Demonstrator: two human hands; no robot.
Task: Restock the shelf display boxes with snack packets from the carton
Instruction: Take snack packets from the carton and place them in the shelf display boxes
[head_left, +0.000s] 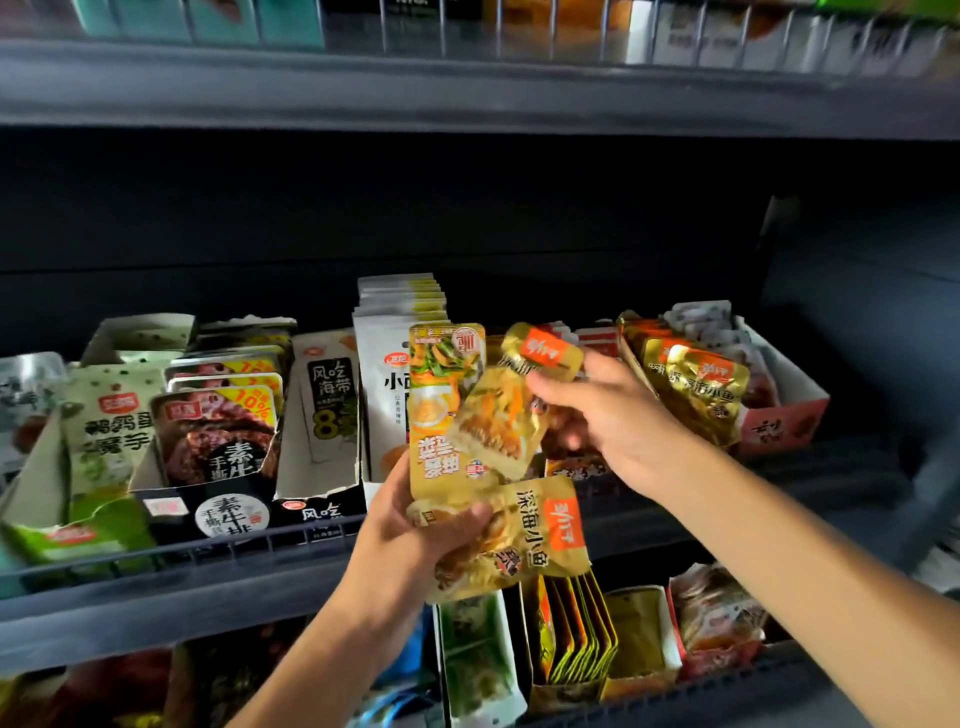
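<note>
My left hand (415, 525) grips a fan of gold snack packets (524, 535) in front of the middle shelf, one of them with an orange label and fish print. My right hand (602, 415) pinches a single gold packet (504, 415) by its orange-labelled top and holds it just above the fan. Right of that hand stands a red-and-white display box (784, 415) with matching gold packets (701, 389) upright in it. No carton is in view.
Display boxes line the middle shelf: green packets (104, 431), dark beef-print packets (218, 431), a black-and-white seaweed box (322, 415), white packets (389, 374). A rail (156, 558) runs along the shelf front. The shelf below holds more packets (576, 634). Another shelf (467, 88) hangs overhead.
</note>
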